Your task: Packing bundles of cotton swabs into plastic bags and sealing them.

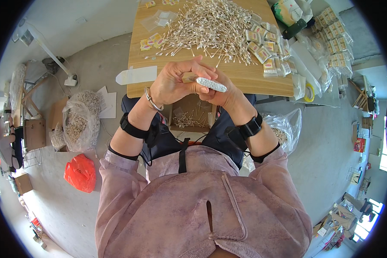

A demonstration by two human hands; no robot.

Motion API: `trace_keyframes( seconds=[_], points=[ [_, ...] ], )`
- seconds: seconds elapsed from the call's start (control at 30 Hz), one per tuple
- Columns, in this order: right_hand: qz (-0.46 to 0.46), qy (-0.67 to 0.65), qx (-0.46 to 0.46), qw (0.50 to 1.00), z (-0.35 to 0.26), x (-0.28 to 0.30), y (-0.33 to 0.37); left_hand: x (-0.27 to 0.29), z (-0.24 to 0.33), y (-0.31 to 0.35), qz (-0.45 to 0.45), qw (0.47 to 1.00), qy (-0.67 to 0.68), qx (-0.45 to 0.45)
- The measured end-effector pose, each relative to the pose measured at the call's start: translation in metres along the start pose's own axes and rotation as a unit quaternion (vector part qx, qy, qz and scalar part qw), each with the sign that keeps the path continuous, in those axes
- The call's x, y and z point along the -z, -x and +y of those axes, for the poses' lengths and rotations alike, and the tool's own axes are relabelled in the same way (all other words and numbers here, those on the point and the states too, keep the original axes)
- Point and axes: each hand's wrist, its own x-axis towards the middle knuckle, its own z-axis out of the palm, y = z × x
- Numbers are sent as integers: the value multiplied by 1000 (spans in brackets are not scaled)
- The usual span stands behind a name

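Just over the table's near edge, both my hands grip a flat bundle of cotton swabs, its row of white tips turned toward me. My left hand is closed on the bundle's left side, thumb along it. My right hand wraps the other side, its fingers partly hidden behind the bundle. Whether a wrapper encloses the swabs I cannot tell. Beyond my hands, a big heap of loose cotton swabs covers the wooden table. Filled swab packs are piled to the heap's right.
Yellow-and-white cards and a white paper strip lie on the left of the table. An open box with swabs sits beneath its edge. Bags of swabs and a red bag stand left; a tape roll lies right.
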Motion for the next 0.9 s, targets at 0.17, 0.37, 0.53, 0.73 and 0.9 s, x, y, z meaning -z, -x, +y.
trace_keyframes(
  seconds=[0.17,0.37,0.53,0.73,0.9],
  points=[
    [46,33,2,998,-1,-5,2,2,0,0,-13,1000,-20,3],
    [10,17,21,1000,2,-1,1,5,-5,2,-48,998,-38,-6],
    [-6,40,-17,999,-4,11,-5,-8,7,0,18,994,77,75],
    [89,-3,72,993,7,-37,7,-3,-1,-1,-22,989,-143,-32],
    [-212,-82,14,974,2,23,-7,-11,-4,-5,-20,993,-113,-39]
  ],
)
